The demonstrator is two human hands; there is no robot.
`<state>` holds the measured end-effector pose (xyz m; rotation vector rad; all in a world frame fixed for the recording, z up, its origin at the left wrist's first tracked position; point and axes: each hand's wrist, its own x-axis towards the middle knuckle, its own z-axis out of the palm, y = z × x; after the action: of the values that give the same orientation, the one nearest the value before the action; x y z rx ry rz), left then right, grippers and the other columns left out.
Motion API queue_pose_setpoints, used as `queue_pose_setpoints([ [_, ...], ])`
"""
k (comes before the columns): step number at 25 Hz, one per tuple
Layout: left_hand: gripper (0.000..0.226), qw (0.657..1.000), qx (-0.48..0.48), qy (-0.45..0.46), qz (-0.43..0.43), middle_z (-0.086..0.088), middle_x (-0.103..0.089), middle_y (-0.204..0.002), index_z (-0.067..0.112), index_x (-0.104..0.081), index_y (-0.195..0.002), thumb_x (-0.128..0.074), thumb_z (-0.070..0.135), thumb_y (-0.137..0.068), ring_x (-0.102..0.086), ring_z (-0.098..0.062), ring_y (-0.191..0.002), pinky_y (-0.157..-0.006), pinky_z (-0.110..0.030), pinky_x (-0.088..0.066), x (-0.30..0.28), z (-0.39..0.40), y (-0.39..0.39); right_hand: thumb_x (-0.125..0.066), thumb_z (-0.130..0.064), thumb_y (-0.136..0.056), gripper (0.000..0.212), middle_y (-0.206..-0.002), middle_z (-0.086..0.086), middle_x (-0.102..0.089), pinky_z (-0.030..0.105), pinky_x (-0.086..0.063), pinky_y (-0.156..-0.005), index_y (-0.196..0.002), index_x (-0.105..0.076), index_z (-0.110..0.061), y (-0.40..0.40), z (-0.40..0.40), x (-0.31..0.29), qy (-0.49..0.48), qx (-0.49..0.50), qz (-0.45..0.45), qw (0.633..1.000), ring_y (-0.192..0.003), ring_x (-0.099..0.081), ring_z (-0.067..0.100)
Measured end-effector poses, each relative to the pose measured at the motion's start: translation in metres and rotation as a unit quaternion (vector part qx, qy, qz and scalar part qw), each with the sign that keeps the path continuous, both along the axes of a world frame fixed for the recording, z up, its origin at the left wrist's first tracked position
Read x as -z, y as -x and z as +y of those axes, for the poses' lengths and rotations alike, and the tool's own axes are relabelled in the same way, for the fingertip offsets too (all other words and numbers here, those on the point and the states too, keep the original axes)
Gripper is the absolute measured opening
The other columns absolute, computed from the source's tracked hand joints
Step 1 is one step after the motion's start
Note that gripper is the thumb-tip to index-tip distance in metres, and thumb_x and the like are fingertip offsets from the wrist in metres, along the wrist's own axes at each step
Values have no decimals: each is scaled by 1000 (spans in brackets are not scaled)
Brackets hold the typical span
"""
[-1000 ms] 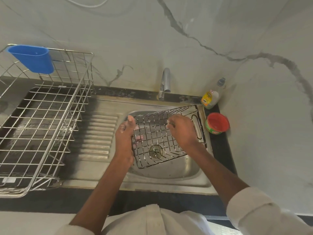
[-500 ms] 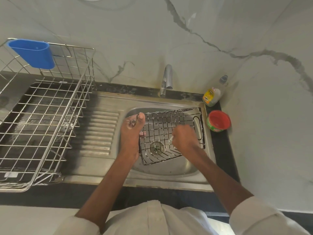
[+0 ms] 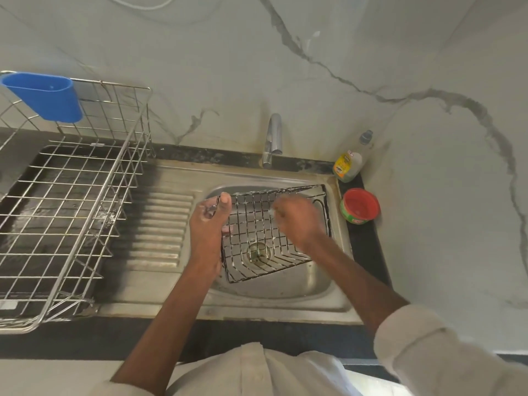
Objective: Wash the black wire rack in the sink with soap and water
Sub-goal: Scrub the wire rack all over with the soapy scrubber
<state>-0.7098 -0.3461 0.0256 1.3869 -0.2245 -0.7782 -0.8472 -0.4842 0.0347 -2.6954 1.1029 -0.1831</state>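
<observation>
The black wire rack stands tilted inside the steel sink, its far edge raised and its near edge low over the drain. My left hand grips the rack's left edge, thumb on top of the far-left corner. My right hand is over the middle of the rack, blurred by motion. Its fingers are curled round something small and pale, which looks like a scrubber. No water runs from the tap.
A soap bottle and a red-lidded green tub stand on the black counter right of the sink. A ribbed drainboard lies to the left. Beyond it sits a steel dish basket with a blue cup.
My right hand has rubbed back and forth over the rack, down towards the drain and up again. My left hand shifted its hold up to the far-left corner and the rack turned slightly.
</observation>
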Motion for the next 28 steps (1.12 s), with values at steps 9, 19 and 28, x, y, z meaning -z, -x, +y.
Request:
queue_pose_setpoints([
  [9,77,1000,-7,-8,-8,-6,-73,-126,21,-69,-119,-82,77,-68,-66,-29,-125,-85,-34,-59,-9,0,2,-65,0,-88,17,-98,11,-70,39,-53,-77,-100,-72,-11,23,-7,4,115,41,187,975,-97,-64,28],
  [19,106,985,20,-84,-152,1,-65,-132,24,-62,-133,-77,94,-55,-61,-20,-124,-110,-50,-51,-18,-6,-3,-69,3,-82,26,-96,1,-71,32,-48,-56,-100,-73,-15,41,-26,1,159,-115,168,966,-80,-69,23],
  [28,106,959,28,-98,-263,4,-58,-138,16,-58,-143,-75,83,-63,-53,-12,-124,-101,-29,-44,-45,-14,-8,-61,8,-85,27,-97,7,-71,36,-54,-70,-100,-74,-10,73,2,46,102,-177,219,954,-97,-65,24],
])
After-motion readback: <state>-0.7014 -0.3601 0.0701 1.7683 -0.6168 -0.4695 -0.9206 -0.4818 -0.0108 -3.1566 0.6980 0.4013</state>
